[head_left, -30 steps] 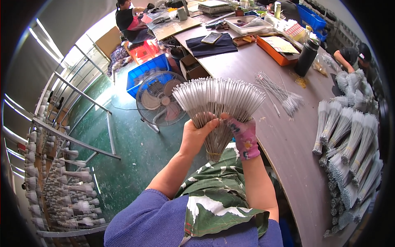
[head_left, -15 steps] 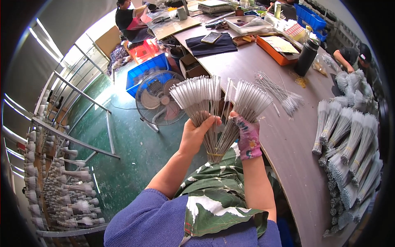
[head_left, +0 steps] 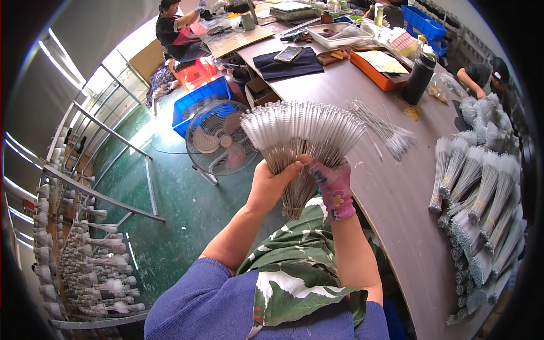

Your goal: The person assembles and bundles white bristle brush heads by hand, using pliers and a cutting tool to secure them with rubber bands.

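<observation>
A long grey worktable (head_left: 396,192) runs along the right of a green-floored workshop. Above the near lap, the left hand (head_left: 271,184) and the gloved right hand (head_left: 334,187) both grip closed around a fanned bundle of thin metal rods (head_left: 300,133). Judging by the spread, sorting or evening is under way; squaring the ends would need looser fingers. Far off sit an orange tray (head_left: 378,73) and blue crate (head_left: 199,101).
</observation>
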The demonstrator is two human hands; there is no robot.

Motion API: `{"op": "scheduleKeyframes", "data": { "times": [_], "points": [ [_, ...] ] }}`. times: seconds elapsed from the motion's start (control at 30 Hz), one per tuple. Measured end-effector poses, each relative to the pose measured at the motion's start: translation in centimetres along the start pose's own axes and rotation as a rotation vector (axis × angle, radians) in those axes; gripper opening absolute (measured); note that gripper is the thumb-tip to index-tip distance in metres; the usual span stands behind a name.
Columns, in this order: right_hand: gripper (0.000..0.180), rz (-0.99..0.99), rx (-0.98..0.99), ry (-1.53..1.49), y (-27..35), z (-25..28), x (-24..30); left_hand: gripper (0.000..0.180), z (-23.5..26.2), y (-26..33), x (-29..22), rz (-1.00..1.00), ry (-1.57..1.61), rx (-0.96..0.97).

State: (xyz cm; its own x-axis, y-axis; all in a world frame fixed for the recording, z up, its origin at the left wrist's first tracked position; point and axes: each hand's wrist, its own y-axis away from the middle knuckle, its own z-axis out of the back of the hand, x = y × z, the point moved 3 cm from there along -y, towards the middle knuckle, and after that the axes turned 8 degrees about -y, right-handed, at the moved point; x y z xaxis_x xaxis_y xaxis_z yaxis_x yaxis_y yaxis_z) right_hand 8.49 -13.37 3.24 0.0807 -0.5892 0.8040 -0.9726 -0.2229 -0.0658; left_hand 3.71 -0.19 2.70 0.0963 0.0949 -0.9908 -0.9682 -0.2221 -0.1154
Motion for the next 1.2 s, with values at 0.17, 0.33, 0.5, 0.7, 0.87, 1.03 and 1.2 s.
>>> {"op": "scheduleKeyframes", "data": {
  "times": [0.17, 0.33, 0.5, 0.7, 0.87, 1.03, 1.2],
  "points": [
    [0.028, 0.005, -0.093, 0.135, -0.8, 1.0, -1.3, 0.018, 0.4, 0.2, 0.9, -0.001, 0.164, -0.099],
    [0.027, -0.011, -0.142, 0.068, -0.4, 0.7, -1.0, 0.016, 0.4, 0.3, 1.7, 0.043, 0.411, -0.104],
    [0.032, -0.055, -0.035, 0.001, -0.6, 0.2, -2.1, 0.014, 0.4, 0.2, 1.5, 0.064, 0.32, -0.083],
    [0.033, -0.009, 0.047, -0.064, -0.7, -1.2, -1.5, 0.015, 0.9, 0.4, 1.2, 0.016, 0.088, -0.114],
    [0.032, 0.015, -0.082, 0.031, -0.9, -1.2, -1.9, 0.016, 0.6, 0.5, 1.5, 0.051, 0.266, -0.145],
    [0.031, 0.056, -0.138, 0.038, -1.0, -0.5, -1.9, 0.015, 0.6, 0.4, 1.3, 0.02, 0.311, -0.131],
    [0.031, -0.02, -0.009, -0.204, -0.6, -0.4, -1.8, 0.014, 0.5, 0.6, 1.1, 0.019, 0.227, -0.137]
  ]
}}
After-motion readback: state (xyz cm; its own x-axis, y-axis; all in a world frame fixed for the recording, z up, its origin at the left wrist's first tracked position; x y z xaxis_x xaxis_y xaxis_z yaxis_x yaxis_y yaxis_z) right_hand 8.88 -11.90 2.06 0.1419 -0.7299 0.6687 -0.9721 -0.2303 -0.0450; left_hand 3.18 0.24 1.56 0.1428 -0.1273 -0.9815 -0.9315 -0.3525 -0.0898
